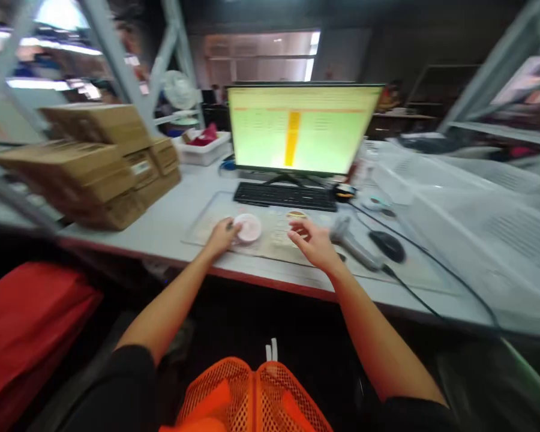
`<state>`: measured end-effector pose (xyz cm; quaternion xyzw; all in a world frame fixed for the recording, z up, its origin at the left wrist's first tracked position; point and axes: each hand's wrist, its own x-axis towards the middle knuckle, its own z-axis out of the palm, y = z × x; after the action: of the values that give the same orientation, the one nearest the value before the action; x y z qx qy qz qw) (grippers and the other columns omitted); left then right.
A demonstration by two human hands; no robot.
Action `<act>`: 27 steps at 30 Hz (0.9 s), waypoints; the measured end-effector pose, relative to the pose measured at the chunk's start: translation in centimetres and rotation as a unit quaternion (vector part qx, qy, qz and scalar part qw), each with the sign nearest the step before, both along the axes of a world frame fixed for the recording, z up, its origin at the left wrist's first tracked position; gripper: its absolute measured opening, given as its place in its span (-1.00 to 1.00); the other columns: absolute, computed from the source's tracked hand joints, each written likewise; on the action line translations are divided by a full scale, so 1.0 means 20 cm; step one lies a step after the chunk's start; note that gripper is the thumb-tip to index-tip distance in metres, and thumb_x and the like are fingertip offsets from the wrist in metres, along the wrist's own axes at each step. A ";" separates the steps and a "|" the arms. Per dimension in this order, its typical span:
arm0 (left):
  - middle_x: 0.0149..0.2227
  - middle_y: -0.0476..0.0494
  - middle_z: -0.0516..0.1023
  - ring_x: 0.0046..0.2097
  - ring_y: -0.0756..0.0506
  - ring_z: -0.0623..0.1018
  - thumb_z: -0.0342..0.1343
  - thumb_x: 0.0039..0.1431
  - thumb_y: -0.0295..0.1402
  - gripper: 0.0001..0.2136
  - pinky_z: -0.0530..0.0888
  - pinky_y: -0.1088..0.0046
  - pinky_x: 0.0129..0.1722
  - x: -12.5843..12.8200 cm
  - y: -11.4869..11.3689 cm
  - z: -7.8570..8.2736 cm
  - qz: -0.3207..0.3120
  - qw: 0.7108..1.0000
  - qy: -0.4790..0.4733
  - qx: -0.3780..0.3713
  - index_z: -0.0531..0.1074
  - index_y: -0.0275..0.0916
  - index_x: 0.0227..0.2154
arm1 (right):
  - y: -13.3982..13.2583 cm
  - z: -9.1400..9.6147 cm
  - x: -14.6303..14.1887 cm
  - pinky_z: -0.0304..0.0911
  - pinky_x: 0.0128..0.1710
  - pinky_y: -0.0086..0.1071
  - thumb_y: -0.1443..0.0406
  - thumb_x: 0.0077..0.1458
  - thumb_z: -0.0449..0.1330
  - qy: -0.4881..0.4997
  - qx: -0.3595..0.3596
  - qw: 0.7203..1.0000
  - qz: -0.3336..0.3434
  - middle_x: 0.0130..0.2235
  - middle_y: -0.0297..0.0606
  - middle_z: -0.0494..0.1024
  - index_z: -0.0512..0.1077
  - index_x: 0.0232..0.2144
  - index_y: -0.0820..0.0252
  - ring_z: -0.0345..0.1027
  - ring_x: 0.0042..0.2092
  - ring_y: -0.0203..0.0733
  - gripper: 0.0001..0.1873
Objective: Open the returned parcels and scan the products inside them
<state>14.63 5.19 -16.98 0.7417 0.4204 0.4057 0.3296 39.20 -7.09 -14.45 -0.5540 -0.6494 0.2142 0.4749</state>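
Observation:
My left hand [221, 237] rests on the desk mat [270, 240], its fingers touching a small round pink-white container [248, 227]; the picture is blurred and I cannot tell if it grips it. My right hand [314, 241] hovers over the mat with fingers spread, holding nothing. A second small round object with a yellowish top [296, 215] lies just beyond it. A grey handheld barcode scanner [353, 241] lies right of my right hand, with a cable running off to the right.
A black keyboard [284, 196] and a lit monitor [301, 129] stand behind the mat. A black mouse [387, 245] sits right of the scanner. Stacked cardboard boxes [94, 162] fill the desk's left. White plastic crates [472, 210] are at right. An orange mesh basket [252, 396] is below.

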 end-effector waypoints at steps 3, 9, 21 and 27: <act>0.06 -0.27 0.59 0.12 -0.17 0.56 0.09 0.42 -0.28 -0.80 0.43 0.20 0.24 -0.15 0.02 -0.08 0.074 0.997 0.012 0.000 0.53 -0.30 -0.15 | 0.37 -0.05 -0.24 0.24 0.26 0.08 0.03 0.05 0.38 -0.143 0.016 0.984 0.102 0.27 0.04 0.38 0.38 0.23 0.15 0.27 0.29 0.15 -0.26; 0.10 -0.32 0.59 0.26 -0.29 0.44 0.16 0.28 -0.29 -0.79 0.22 0.12 0.37 -0.19 0.08 -0.14 0.150 0.987 0.055 0.001 0.55 -0.27 -0.11 | 0.56 -0.17 -0.33 0.13 0.32 0.04 0.16 0.04 0.34 -0.239 0.000 0.962 0.134 0.32 0.02 0.31 0.25 0.36 0.14 0.20 0.30 0.15 -0.14; -0.26 -0.15 0.63 -0.17 -0.14 0.59 0.06 0.31 -0.33 -0.86 0.46 0.37 -0.10 -0.22 0.16 -0.11 0.183 0.980 0.067 -0.030 0.49 -0.24 -0.30 | 0.54 -0.18 -0.08 0.06 0.20 0.17 -0.10 0.18 0.25 -0.349 -0.118 0.910 -0.187 0.22 0.22 0.31 0.39 0.24 0.26 0.15 0.23 0.39 -0.25; -0.24 -0.19 0.63 -0.16 -0.18 0.59 0.15 0.29 -0.19 -0.77 0.45 0.34 -0.11 -0.28 0.17 -0.07 0.187 0.979 0.067 -0.056 0.51 -0.26 -0.18 | 0.56 -0.20 -0.18 0.17 0.19 0.05 0.17 0.28 0.12 -0.281 0.074 0.952 -0.097 0.14 0.16 0.46 0.46 0.12 0.36 0.26 0.16 0.22 -0.52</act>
<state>9.06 8.50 -18.31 0.6562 0.5946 0.3852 0.2598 35.63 4.19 -18.42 -0.6154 -0.7135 -0.0459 0.3318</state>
